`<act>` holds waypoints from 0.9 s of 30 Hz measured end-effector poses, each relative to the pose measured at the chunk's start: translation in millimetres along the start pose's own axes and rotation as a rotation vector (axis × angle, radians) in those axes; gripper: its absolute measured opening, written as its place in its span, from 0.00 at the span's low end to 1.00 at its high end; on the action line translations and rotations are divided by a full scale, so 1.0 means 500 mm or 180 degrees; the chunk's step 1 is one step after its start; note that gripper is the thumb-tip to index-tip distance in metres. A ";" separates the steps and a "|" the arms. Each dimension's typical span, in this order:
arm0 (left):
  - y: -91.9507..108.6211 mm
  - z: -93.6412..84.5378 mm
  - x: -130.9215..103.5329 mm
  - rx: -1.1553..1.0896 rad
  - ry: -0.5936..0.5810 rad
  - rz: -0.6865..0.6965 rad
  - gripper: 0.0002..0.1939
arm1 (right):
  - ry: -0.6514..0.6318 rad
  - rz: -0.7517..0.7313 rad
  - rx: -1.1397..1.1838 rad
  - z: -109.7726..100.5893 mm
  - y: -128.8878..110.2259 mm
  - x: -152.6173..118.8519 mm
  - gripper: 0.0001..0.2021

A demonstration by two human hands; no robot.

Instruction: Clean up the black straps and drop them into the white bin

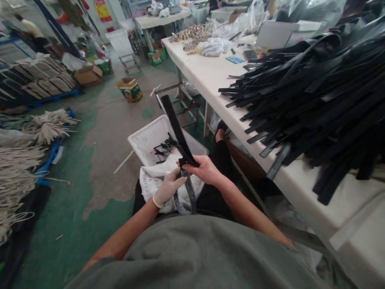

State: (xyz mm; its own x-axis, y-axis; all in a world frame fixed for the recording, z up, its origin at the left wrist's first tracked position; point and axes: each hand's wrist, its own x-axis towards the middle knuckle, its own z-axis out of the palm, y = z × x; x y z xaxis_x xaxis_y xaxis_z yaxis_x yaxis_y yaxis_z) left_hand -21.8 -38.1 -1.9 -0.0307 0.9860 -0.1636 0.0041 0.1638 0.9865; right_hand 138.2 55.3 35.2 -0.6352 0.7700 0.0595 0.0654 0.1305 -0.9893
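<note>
Over my lap, both hands are closed on a long black strap (pixel 175 124). Its upper part sticks up and away from me, and its lower end loops down onto a white cloth sack (pixel 152 180) across my thighs. My left hand (pixel 170 185), in a pale thin glove, pinches the strap where it folds. Bare, my right hand (pixel 206 169) grips it just above and to the right, fingers wrapped round it. Past my hands stands a white plastic bin (pixel 141 138) with several short black strips (pixel 164 147) inside.
On my right, a long cloth-covered table (pixel 207 76) bears a large heap of black straps (pixel 300 92), white gloves (pixel 215 47) and metal hardware (pixel 192 34). Bundles of pale cord (pixel 21 168) lie on the left. Cardboard boxes (pixel 88 75) stand on the floor; a person (pixel 31 32) is far left.
</note>
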 end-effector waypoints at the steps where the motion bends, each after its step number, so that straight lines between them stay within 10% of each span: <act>1: 0.009 0.010 0.002 0.0156 0.0070 0.0043 0.24 | -0.0109 -0.0106 -0.0262 0.004 -0.010 -0.007 0.12; 10: -0.049 0.062 -0.051 0.0766 -0.0937 -0.0307 0.18 | 0.0836 -0.0446 -0.0600 -0.031 -0.073 -0.062 0.14; 15: -0.075 0.003 -0.044 -0.0077 -0.0856 -0.0780 0.23 | 0.1204 -0.0249 -0.0530 -0.049 -0.053 -0.073 0.12; 22: 0.030 -0.197 0.144 0.0164 0.0615 -0.0254 0.29 | 0.2026 -0.0461 -0.1923 -0.099 -0.004 -0.097 0.10; 27: 0.147 -0.270 0.344 -0.0005 0.1534 0.0422 0.24 | 0.2457 -0.0384 -0.2284 -0.121 0.039 -0.028 0.14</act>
State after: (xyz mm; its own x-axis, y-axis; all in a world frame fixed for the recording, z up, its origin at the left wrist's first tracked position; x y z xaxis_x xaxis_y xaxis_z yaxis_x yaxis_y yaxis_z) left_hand -161.8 139.7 43.9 -0.4885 0.8724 -0.0142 0.0377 0.0374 0.9986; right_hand 194.9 84.8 23.2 -0.0233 0.8825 0.4698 0.6336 0.3765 -0.6759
